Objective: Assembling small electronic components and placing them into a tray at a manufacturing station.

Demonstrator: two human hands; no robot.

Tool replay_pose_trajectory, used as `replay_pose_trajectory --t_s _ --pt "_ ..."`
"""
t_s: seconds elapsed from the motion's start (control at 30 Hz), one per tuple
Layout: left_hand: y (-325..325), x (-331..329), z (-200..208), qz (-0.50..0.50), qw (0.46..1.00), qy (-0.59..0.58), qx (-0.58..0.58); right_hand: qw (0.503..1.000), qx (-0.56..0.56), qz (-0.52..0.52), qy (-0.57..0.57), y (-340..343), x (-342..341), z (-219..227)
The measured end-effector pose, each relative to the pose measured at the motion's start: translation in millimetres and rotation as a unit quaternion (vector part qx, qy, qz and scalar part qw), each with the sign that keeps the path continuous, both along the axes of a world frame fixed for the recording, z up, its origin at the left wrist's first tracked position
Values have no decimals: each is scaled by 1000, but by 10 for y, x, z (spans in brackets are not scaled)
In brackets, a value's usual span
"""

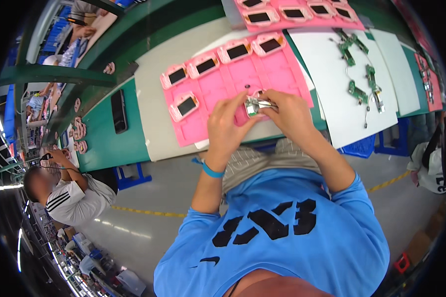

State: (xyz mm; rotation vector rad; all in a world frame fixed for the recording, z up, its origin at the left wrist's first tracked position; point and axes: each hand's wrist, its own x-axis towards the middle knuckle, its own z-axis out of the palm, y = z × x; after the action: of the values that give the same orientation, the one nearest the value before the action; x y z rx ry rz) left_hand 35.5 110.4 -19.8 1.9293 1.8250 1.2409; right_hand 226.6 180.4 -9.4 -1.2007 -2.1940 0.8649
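Over the near part of a pink tray (223, 94), my left hand (225, 126) pinches a small green circuit board (251, 110) with a silvery part on it. My right hand (295, 116) is closed at the board's other side, around slim metal prongs that look like tweezers (267, 103); their far end is hidden by the fingers. Behind the board, a bit of a pale pink piece (257, 92) shows between my hands. Pink casings with dark screens sit in the tray's far row, such as one casing (203, 66), and another casing (186, 106) lies at its left.
Several green boards with wires (358, 92) lie on a white sheet (327, 64) to the right. A second pink tray (302, 22) of casings stands beyond. Left, a dark phone (119, 111) rests on the green mat (104, 148); a person (79, 193) works farther left.
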Motion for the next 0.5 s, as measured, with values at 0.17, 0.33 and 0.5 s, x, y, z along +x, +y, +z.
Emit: replay_pose_trajectory --t_s 0.17,0.33,0.5 --pt "-35 -5 -110 20 1000 21 2 997 73 12 -1 7 -5 -41" --pt "-62 -16 -49 16 999 -4 39 976 -154 17 151 85 118 265" --pt "-134 -344 588 18 997 -29 -65 996 6 -86 10 -4 342 -151"
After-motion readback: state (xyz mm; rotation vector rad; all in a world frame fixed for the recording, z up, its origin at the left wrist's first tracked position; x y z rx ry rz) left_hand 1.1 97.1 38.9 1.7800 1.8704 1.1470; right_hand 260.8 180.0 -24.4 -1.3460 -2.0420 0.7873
